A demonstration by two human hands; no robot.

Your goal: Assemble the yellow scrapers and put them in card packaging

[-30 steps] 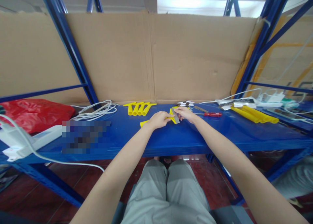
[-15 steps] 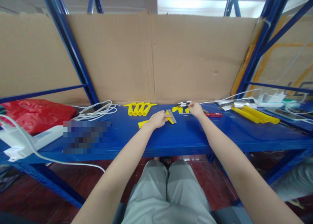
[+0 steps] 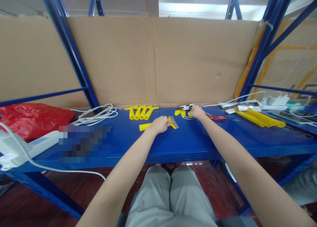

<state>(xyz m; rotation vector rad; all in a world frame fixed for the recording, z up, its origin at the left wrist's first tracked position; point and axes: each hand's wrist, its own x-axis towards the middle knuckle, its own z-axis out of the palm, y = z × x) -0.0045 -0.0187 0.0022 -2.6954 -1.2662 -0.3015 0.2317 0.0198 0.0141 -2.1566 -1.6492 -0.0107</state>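
My left hand is closed around a yellow-handled scraper, low over the blue tabletop. Its thin metal blade sticks out to the right of my fingers, and the butt of the handle shows on the left. Further right, my right hand has its fingers bent together at a cluster of small parts; whatever is between them is hidden. Beside it lie yellow pieces and small black-and-white items. A red-handled screwdriver-like tool rests by my right wrist.
Several yellow T-shaped handles stand in a row at the back. Yellow tubes lie on the right. A coiled white cable, red plastic bag and power strip occupy the left. A cardboard sheet walls the rear.
The view has tilted slightly, so the table sits a little lower. My left hand keeps its grip on the scraper, and my right hand stays at the small parts.
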